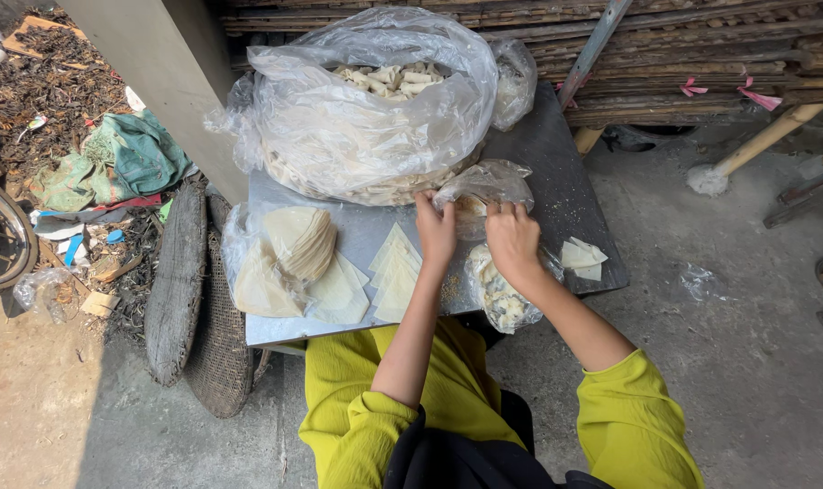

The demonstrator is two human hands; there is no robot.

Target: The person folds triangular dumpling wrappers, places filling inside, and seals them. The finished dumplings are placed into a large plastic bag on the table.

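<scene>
My left hand (435, 228) and my right hand (512, 237) both grip a small clear plastic bag (482, 188) on a grey metal table (556, 172), one hand at each side of its opening. Pale filling shows inside the bag. A fan of thin triangular pastry sheets (395, 272) lies just left of my left hand. Under my right wrist sits another small bag (500, 294) holding whitish crumbly pieces. Two folded pastry pieces (582, 257) rest to the right of my right hand.
A big clear sack (366, 118) of rolled pastry fills the table's far side. A stack of round sheets in plastic (289, 258) lies at the left. Woven trays (203, 308) lean against the table; bamboo poles (701, 54) are stacked behind. Rubbish and cloth (113, 163) lie at the left.
</scene>
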